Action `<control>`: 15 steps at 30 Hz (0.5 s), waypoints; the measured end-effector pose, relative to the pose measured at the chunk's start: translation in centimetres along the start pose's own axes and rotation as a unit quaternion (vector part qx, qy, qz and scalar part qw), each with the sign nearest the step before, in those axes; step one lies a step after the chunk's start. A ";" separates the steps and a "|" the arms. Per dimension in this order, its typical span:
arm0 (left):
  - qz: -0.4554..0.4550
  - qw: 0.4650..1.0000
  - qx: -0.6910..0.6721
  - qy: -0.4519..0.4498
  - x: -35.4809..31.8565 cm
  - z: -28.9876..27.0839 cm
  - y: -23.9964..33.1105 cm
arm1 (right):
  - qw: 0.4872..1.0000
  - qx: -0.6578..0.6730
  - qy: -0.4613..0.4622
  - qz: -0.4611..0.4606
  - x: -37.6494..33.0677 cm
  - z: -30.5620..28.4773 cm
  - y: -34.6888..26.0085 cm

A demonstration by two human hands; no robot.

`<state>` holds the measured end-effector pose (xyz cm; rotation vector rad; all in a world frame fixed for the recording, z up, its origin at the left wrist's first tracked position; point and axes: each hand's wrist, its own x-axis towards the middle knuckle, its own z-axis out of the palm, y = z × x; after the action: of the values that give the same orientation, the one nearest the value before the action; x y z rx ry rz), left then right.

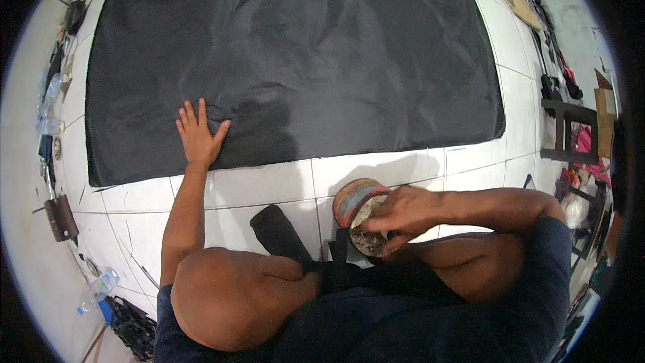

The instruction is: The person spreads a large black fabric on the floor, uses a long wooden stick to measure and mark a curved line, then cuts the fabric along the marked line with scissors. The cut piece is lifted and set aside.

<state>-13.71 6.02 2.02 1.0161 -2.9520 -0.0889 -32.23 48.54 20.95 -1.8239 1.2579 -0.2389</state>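
A large black cloth (295, 60) lies spread flat on a white tiled floor (269, 188). My left hand (198, 136) rests flat on the cloth's near edge, fingers spread. My right hand (403, 214) reaches into a small round tin (356, 212) with a worn reddish rim, which sits on the floor by my knees; the fingers are curled inside it and what they hold is hidden. A dark folded piece (279, 232) lies on the tiles between my knees.
Plastic bottles (97, 289) and small tools lie along the left wall. A dark bundle (131, 326) sits at the lower left. At the right stand a dark wooden stool (568, 131) and piles of fabric and clutter.
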 end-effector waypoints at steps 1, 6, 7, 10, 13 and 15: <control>0.001 1.000 -0.005 -0.001 0.0 0.6 0.0 | 0.998 -0.059 0.006 -0.018 0.3 1.0 -0.2; 0.007 1.000 -0.005 -0.008 -0.5 0.7 0.1 | 0.988 -0.081 -0.082 0.103 0.0 1.7 -0.6; 0.008 1.000 -0.003 -0.006 -0.2 0.5 0.7 | 0.994 -0.076 -0.017 0.081 -0.8 4.5 0.6; 0.017 1.000 -0.004 0.000 -0.5 1.0 1.0 | 0.991 -0.081 0.087 0.056 -1.7 6.7 1.0; 0.012 1.000 -0.005 0.006 -1.1 0.9 0.0 | 0.987 -0.057 0.111 0.100 -1.6 2.3 -0.9; 0.018 1.000 -0.009 0.008 -0.4 1.5 0.4 | 0.979 -0.040 0.137 0.148 -2.0 0.7 0.0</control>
<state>-13.73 6.62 0.56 0.9569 -2.9474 -0.1065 -32.74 50.54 21.20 -1.6827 1.7350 -0.2849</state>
